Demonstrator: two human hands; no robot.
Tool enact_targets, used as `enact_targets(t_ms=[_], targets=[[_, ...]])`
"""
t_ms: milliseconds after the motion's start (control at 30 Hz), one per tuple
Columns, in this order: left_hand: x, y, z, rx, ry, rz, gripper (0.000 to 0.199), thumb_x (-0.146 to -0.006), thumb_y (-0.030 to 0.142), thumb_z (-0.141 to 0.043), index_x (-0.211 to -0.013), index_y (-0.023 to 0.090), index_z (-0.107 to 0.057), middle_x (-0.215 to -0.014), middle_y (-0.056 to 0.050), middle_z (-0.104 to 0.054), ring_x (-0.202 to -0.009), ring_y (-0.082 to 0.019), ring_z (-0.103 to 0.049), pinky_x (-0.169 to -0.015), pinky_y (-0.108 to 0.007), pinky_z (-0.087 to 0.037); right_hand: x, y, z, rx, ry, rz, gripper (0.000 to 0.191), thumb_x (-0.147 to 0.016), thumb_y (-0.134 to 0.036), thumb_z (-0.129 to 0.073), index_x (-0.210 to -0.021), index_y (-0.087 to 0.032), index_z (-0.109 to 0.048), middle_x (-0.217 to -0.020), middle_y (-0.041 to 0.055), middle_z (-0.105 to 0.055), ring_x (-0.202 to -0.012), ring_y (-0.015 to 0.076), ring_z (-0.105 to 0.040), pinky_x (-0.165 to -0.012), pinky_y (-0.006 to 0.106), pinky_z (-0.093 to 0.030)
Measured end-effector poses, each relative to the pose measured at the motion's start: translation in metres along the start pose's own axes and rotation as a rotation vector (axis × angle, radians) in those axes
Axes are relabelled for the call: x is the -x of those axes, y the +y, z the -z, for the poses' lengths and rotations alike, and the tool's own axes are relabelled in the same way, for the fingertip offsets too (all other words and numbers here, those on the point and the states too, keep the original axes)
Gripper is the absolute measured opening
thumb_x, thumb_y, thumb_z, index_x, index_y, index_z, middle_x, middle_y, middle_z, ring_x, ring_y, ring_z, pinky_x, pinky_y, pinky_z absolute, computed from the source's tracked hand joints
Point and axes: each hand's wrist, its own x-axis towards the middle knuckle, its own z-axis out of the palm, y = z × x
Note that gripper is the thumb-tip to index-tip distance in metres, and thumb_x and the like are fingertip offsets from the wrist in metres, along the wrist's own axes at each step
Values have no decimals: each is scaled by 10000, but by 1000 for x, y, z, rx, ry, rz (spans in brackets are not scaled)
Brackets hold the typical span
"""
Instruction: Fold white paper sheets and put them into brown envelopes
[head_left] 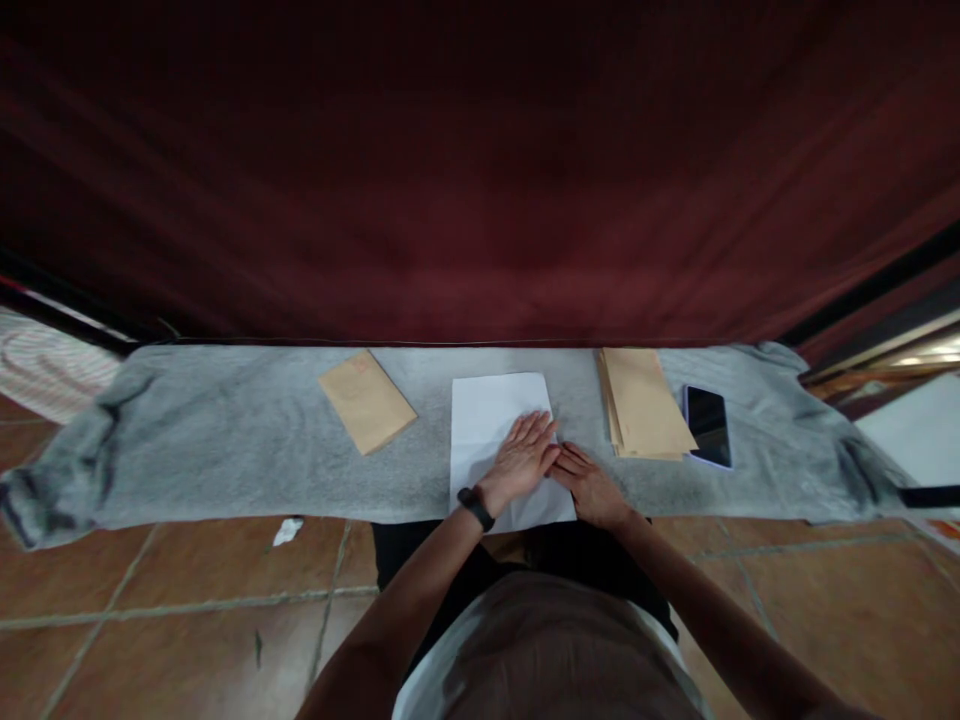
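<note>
A sheet of white paper [480, 415] lies in front of me on the grey cloth, its near edge at the edge of the bench. Flat on the paper rests my left hand [521, 460], fingers stretched out toward the upper right; a black band is on that wrist. My right hand [589, 485] lies at the paper's right edge with its fingers extended, and its fingertips meet the left hand's fingers. Neither hand grips anything that I can see. Whether the paper is folded under the hands is hard to tell.
A brown envelope [367, 402] lies left of the paper. To the right sits a stack of brown envelopes [646, 405], with a phone [708, 427] beside it. Grey cloth [247, 440] covers the narrow bench. A dark red curtain [480, 200] rises behind. White scrap [287, 530] lies on the tiled floor.
</note>
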Motion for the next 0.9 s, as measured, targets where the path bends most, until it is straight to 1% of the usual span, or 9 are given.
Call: enact_targets(t_ms=[100, 200, 300, 433, 567, 700, 767, 833, 900], targets=[[-27, 0, -14, -49, 12, 57, 577, -1069, 458, -267, -1549, 161, -391, -1650, -86, -319, -1553, -229, -220, -1280, -456, -195, 0, 0, 1, 5, -6, -15, 645, -806, -121, -593, -1445, -193, -559, -1469, 136, -568, -1430, 255, -449, -1238, 489, -311], [-34, -20, -16, -100, 29, 106, 601, -1062, 488, -270, -1555, 165, -385, -1652, -79, -314, -1557, -234, -205, -1282, -460, -174, 0, 0, 2, 13, -15, -22, 677, -784, -108, -590, -1454, -194, -549, -1521, 132, -519, -1445, 258, -429, -1239, 491, -305], [-29, -49, -10, -148, 68, 203, 627, -1055, 502, -279, -1580, 164, -336, -1655, -99, -298, -1559, -239, -197, -1277, -468, -176, 1, 0, 4, -4, -33, -21, 714, -775, -94, -580, -1477, -206, -522, -1557, 115, -480, -1450, 254, -423, -1239, 493, -305], [-10, -86, -2, -194, 119, 340, 647, -1050, 490, -285, -1599, 146, -284, -1656, -129, -286, -1556, -250, -210, -1267, -476, -190, 1, 1, 3, -27, -41, -28, 731, -785, -82, -566, -1499, -220, -496, -1567, 101, -468, -1452, 252, -424, -1240, 500, -308], [11, -108, 5, -201, 199, 431, 668, -1049, 487, -274, -1581, 85, -305, -1639, -176, -311, -1547, -282, -238, -1260, -490, -210, 2, 3, -1, -80, -18, -45, 730, -805, -75, -540, -1518, -214, -469, -1561, 89, -478, -1441, 241, -442, -1245, 499, -317], [22, -113, 8, -188, 228, 447, 654, -1045, 465, -292, -1572, 77, -315, -1630, -195, -324, -1540, -299, -256, -1250, -515, -229, 2, 12, 5, -209, 45, -100, 641, -877, -52, -428, -1466, -279, -537, -1483, 29, -573, -1382, 208, -519, -1207, 492, -395], [21, -111, 9, -201, 216, 458, 646, -1043, 448, -300, -1569, 74, -315, -1625, -201, -329, -1541, -311, -248, -1257, -556, -176, -5, 17, 10, -276, 97, -183, 598, -916, -62, -377, -1423, -304, -583, -1401, 12, -642, -1316, 201, -583, -1155, 465, -467], [15, -105, 11, -229, 204, 461, 633, -1040, 407, -301, -1566, 55, -312, -1625, -209, -322, -1552, -322, -207, -1262, -595, -91, -20, 21, 12, -292, 191, -299, 555, -956, -106, -363, -1431, -304, -573, -1358, 14, -670, -1267, 204, -622, -1112, 435, -510], [6, -95, 13, -243, 193, 422, 611, -1035, 344, -291, -1572, 53, -298, -1639, -194, -298, -1565, -306, -152, -1270, -587, -39, -46, 21, 8, -246, 296, -396, 508, -1006, -192, -360, -1480, -285, -515, -1390, 32, -646, -1279, 209, -612, -1120, 413, -501]])
